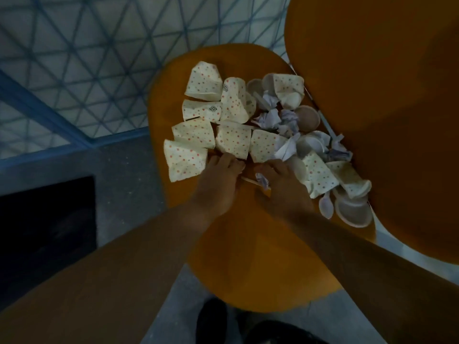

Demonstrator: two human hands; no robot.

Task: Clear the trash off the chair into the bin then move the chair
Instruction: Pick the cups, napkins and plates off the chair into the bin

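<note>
An orange chair seat (248, 256) carries a heap of trash. Several flattened dotted paper cups (206, 83) lie on its far left part. Crumpled white paper (278, 120), small plastic bowls (352, 214) and a plastic spoon (326, 207) lie toward the orange backrest (372, 95). My left hand (221, 180) reaches over the seat with its fingers at the near edge of a dotted cup (233, 142). My right hand (280, 182) lies beside it over a small paper scrap (263, 181) and a thin stick (249, 181). Whether either hand grips anything is hidden.
A dark rectangular opening or box (47, 232) lies at the left on the grey floor. A blue-lined patterned wall or panel (87, 58) fills the upper left. A dark shoe (213, 321) shows below the seat's front edge.
</note>
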